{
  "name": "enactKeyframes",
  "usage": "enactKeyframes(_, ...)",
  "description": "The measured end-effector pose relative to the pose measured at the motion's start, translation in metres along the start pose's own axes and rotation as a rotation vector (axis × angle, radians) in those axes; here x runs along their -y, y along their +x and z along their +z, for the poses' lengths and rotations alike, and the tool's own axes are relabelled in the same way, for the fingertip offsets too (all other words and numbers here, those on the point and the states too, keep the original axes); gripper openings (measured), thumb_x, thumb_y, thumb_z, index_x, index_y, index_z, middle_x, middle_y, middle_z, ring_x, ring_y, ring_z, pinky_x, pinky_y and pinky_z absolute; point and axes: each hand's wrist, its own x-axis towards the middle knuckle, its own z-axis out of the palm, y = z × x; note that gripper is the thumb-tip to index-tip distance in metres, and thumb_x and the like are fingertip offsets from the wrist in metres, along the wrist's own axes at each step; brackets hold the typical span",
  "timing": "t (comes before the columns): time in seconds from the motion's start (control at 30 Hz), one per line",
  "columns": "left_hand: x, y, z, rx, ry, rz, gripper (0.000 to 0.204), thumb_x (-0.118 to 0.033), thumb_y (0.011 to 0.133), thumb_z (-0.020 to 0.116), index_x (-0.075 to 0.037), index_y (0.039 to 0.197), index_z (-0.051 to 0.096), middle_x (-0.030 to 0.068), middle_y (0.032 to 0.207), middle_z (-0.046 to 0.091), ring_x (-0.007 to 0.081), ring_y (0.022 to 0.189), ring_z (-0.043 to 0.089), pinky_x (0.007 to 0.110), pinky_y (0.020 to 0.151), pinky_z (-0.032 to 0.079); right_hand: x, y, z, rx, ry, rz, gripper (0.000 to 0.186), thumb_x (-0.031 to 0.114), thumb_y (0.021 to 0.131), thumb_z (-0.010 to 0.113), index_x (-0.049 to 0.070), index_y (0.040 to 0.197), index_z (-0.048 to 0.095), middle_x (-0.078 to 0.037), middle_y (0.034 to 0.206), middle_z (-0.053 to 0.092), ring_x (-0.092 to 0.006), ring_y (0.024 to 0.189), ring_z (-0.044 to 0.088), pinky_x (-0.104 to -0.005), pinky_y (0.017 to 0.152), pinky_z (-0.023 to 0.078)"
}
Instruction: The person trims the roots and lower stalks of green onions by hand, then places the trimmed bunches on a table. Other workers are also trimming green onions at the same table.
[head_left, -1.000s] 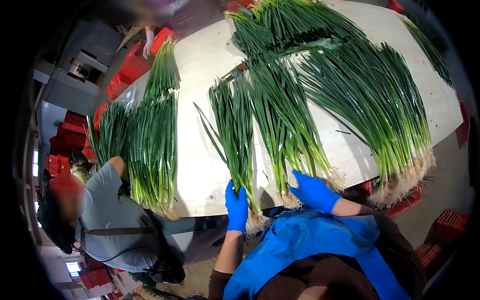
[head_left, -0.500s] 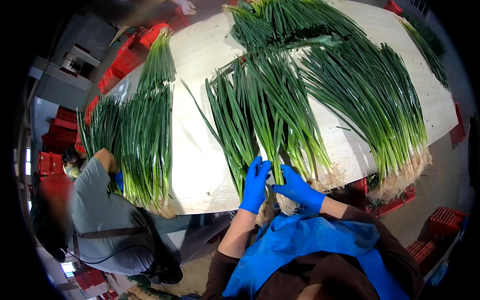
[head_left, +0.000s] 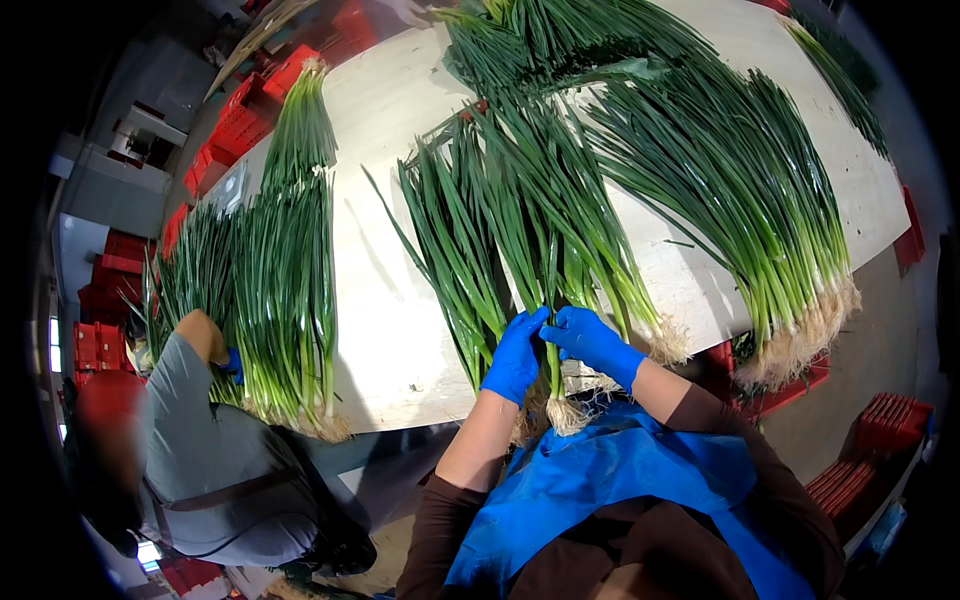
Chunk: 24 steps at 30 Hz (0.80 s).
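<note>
Currently, both gloved hands meet at one green onion bunch (head_left: pixel 554 378) by the near edge of the tabletop (head_left: pixel 375 330).
The left hand (head_left: pixel 513 360) is closed around the stalks; the right hand (head_left: pixel 598 345) bends its fingers against them, grip unclear. Roots (head_left: pixel 568 415) are attached. Judged by layout, handling is partway: this bunch is in hand, while the right pile (head_left: pixel 745 205) and far pile (head_left: pixel 590 40) lie unheld.
</note>
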Motion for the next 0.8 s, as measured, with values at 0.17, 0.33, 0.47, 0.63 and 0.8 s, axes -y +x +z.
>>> enactKeyframes(0.17,0.003,0.004,-0.007,-0.035,-0.002,-0.04,0.022,-0.02,0.091,0.055,-0.006,0.107,0.058,0.0055,0.09,0.061,0.017,0.085,0.056,0.029,0.077,0.045,-0.001,-0.017,-0.002,0.003,0.194,-0.011,0.024,0.024,0.084,0.067,0.003,0.089,0.057,-0.005,0.074,0.058,-0.0129,0.071,0.058,-0.0284,0.063,0.047)
enactKeyframes(0.33,-0.005,0.0,0.005,-0.053,-0.042,-0.133,0.031,-0.028,0.096,0.046,-0.005,0.113,0.056,0.0054,0.089,0.061,0.0167,0.069,0.053,0.028,0.06,0.045,0.024,-0.069,-0.009,0.172,0.698,0.03,0.026,0.02,0.091,0.057,0.003,0.111,0.056,-0.004,0.081,0.06,-0.0136,0.078,0.059,-0.0285,0.073,0.048)
enactKeyframes(0.47,-0.009,0.004,0.015,-0.093,0.074,-0.156,0.031,-0.03,0.096,0.046,-0.007,0.115,0.054,0.0044,0.084,0.059,0.0131,0.065,0.051,0.027,0.056,0.043,0.016,-0.099,-0.019,0.388,0.626,0.151,0.035,0.021,0.091,0.057,0.0,0.119,0.054,-0.002,0.076,0.056,-0.0103,0.067,0.053,-0.0231,0.062,0.043)
enactKeyframes(0.63,-0.011,0.017,-0.011,-0.062,0.05,-0.111,0.025,-0.032,0.095,0.047,-0.009,0.102,0.054,0.0043,0.079,0.058,0.012,0.055,0.048,0.027,0.047,0.041,0.015,-0.136,-0.028,0.572,0.624,0.195,0.035,0.019,0.093,0.054,-0.003,0.12,0.053,-0.004,0.078,0.056,-0.0113,0.072,0.053,-0.0232,0.067,0.043)
enactKeyframes(0.8,-0.016,-0.027,0.032,-0.018,0.367,-0.022,0.038,-0.025,0.084,0.067,-0.006,0.11,0.047,0.0091,0.091,0.059,0.0193,0.073,0.058,0.029,0.057,0.048,-0.001,-0.11,-0.041,0.177,0.927,-0.091,0.031,0.011,0.089,0.057,-0.003,0.115,0.05,-0.015,0.102,0.06,-0.0229,0.092,0.06,-0.036,0.085,0.049)
